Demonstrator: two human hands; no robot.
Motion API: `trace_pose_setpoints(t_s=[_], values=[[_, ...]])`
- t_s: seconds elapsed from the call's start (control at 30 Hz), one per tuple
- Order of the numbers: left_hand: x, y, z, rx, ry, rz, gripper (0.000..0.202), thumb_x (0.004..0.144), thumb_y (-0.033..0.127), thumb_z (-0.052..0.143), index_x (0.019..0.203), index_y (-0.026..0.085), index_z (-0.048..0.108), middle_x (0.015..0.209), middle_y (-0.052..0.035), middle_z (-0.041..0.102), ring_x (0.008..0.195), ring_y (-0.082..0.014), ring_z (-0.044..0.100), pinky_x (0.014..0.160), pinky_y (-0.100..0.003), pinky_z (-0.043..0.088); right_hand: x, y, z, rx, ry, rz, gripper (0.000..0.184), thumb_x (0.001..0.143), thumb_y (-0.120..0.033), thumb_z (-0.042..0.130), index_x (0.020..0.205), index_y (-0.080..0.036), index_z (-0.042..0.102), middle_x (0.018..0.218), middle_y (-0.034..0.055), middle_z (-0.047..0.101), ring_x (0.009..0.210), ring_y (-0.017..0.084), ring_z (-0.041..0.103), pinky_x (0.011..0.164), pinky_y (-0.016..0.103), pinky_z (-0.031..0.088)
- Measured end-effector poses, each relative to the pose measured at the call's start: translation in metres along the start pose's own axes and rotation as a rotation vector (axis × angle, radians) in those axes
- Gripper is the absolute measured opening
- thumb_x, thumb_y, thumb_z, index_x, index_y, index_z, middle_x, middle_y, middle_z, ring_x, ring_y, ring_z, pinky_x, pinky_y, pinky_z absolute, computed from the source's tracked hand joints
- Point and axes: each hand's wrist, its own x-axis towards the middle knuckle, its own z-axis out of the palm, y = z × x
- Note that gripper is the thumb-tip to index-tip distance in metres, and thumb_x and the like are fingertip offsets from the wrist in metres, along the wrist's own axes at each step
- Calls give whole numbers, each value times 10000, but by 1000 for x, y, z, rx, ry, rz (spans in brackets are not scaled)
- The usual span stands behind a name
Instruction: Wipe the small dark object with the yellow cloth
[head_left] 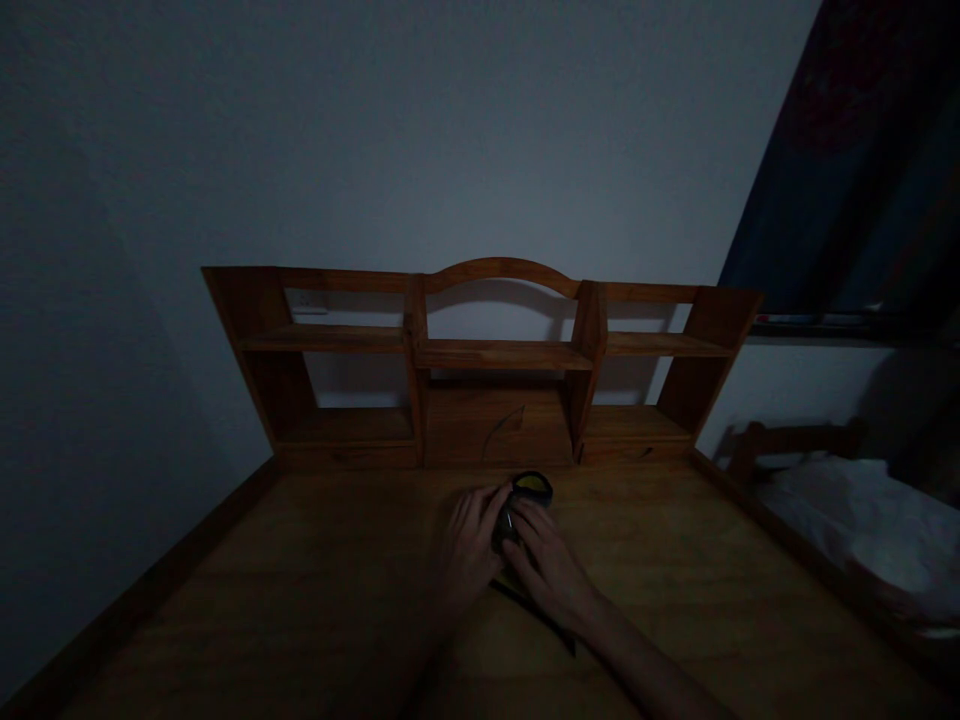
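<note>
Both my hands are close together on the wooden desk top (360,560), around a small dark, shiny object (507,522) whose kind I cannot make out in the dim light. My left hand (474,535) presses its curved fingers against the left side of it. From the right, my right hand (541,555) has its fingers bent over the same object. Just beyond the fingertips lies a black-rimmed round piece (534,486) with a yellow inside. A thin black strip (544,617) sticks out beneath my right hand, with some yellow beside it.
A wooden shelf unit (504,354) with several compartments stands along the back of the desk, against a pale wall (480,130). A thin cord (491,435) shows in its middle section. To the right are white, crumpled material (870,520) and a dark curtain (840,170).
</note>
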Motion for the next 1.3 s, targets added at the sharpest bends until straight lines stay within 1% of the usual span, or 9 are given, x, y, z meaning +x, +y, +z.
trace_pose_setpoints(t_s=[0.13,0.27,0.37,0.47,0.57,0.7,0.97,1.2,1.3], values=[[0,-2,-1,41,38,35,701,783,100,553,1430,265,339,1275,-81,501,1164,-250,462,996,-410,388,1,5,-3,101,-70,-7,387,954,-317,486,1334,-245,463,1411,85,443,1315,231,398,1105,416,364],[0,-2,-3,67,43,39,729,762,106,582,1434,247,334,1278,-93,500,1169,-263,458,994,-426,389,5,7,-8,190,-102,-9,271,967,-290,462,1226,-242,523,1253,76,548,1190,209,501,1025,370,439],[1,0,-5,98,4,93,737,758,97,568,1439,242,328,1309,-97,496,1207,-271,439,1050,-462,337,6,3,-10,96,-102,-15,213,974,-276,435,1145,-229,554,1144,73,603,1110,220,541,991,390,454],[2,3,-5,119,-7,138,726,767,78,536,1442,247,329,1321,-95,497,1226,-268,433,1091,-487,282,3,-3,-8,-77,-49,23,291,953,-331,476,1207,-197,526,1175,117,595,1126,273,532,1004,468,435],[3,4,-4,77,9,127,703,788,101,527,1446,239,323,1313,-106,493,1225,-265,433,1072,-468,316,-1,-4,-6,-123,-7,36,460,928,-388,518,1324,-167,448,1295,160,537,1216,307,481,1033,507,409],[2,3,-6,25,40,83,695,790,133,551,1440,240,331,1289,-108,490,1200,-267,439,1033,-444,360,1,3,-10,58,-57,-18,445,937,-346,518,1360,-227,445,1393,106,486,1300,245,430,1093,436,373],[1,5,-4,51,85,-24,741,732,75,594,1413,252,364,1287,-92,492,1179,-264,456,1001,-422,386,5,16,-10,295,-65,29,292,928,-362,546,1185,-242,614,1248,82,611,1182,218,550,1032,391,436],[1,2,1,66,84,-16,754,725,57,574,1416,264,358,1297,-72,500,1186,-262,452,1026,-440,370,9,2,-15,109,-94,-23,166,963,-307,477,994,-214,611,1007,56,651,985,209,594,888,360,497],[1,2,1,59,82,-13,765,722,44,553,1423,273,350,1293,-73,500,1183,-265,452,1030,-453,366,7,0,-14,-40,-84,-14,175,955,-330,485,1029,-213,592,1088,86,629,1031,243,577,910,415,494]])
